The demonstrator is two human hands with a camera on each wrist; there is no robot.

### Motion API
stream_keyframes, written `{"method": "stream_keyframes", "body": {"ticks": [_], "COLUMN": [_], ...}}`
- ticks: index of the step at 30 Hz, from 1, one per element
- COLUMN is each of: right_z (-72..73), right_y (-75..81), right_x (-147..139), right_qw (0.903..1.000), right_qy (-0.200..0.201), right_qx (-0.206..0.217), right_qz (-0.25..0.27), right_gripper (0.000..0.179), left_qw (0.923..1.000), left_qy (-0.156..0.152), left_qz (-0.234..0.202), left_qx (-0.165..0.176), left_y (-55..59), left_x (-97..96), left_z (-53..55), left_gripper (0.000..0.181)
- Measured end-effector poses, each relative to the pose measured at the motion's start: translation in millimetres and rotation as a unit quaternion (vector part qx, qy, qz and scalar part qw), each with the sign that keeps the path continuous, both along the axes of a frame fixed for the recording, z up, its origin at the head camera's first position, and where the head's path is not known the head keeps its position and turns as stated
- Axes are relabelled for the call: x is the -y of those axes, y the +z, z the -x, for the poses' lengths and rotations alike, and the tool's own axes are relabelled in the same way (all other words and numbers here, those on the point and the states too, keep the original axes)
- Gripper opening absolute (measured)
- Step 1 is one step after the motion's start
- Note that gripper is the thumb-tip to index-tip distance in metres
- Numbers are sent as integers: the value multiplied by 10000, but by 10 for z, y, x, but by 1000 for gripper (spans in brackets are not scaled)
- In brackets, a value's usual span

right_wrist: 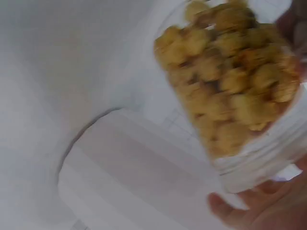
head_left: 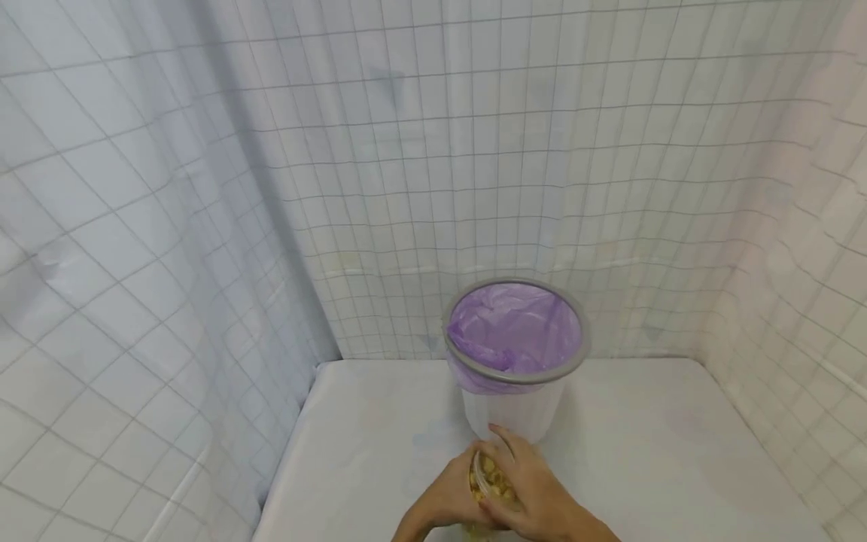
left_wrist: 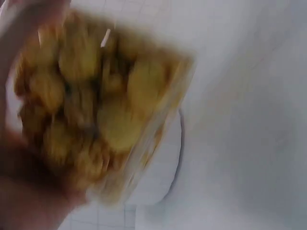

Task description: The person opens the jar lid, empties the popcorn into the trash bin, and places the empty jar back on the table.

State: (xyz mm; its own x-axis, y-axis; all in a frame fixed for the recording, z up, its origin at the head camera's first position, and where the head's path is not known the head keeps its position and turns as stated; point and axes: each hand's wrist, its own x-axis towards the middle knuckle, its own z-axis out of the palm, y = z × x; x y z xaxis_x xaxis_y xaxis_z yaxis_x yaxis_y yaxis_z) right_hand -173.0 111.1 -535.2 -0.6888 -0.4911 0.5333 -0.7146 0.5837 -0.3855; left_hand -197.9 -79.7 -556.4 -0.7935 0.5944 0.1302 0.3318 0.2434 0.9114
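Both hands hold a clear jar of popcorn (head_left: 493, 482) low in the head view, just in front of the bin. My left hand (head_left: 450, 493) grips the jar's body; the left wrist view shows the golden popcorn (left_wrist: 120, 120) through the blurred clear wall. My right hand (head_left: 535, 489) holds the jar's clear lid end (right_wrist: 268, 158), thumb on the near side and fingers across the far side. The jar lies tilted between the palms, partly hidden by the fingers in the head view.
A white bin (head_left: 508, 414) with a grey rim (head_left: 572, 369) and a purple bag liner (head_left: 515, 324) stands right beyond the hands on a white-covered table (head_left: 379, 444). White grid-patterned curtains (head_left: 406, 188) enclose the table at the back and both sides.
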Motion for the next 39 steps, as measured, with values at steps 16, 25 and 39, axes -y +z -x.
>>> {"method": "stream_keyframes", "body": {"ticks": [16,25,39], "right_z": [-37,-41,7], "right_y": [-2,133,47], "right_x": [160,13,-29], "right_qw": [9900,9990,9944], "right_qy": [-846,-15,-496], "right_qx": [-1132,-443,-626], "right_qz": [-21,-87,-696], "right_gripper": [34,66,51], "left_qw": [9996,9943,9980], "left_qy": [23,-493,-175], "left_qz": [6,-700,-499], "left_qx": [-269,642,341], "left_y": [95,89,33], "left_x": [-82,41,-98], "left_z": [-98,-45,-93], "left_gripper": [91,93,102]}}
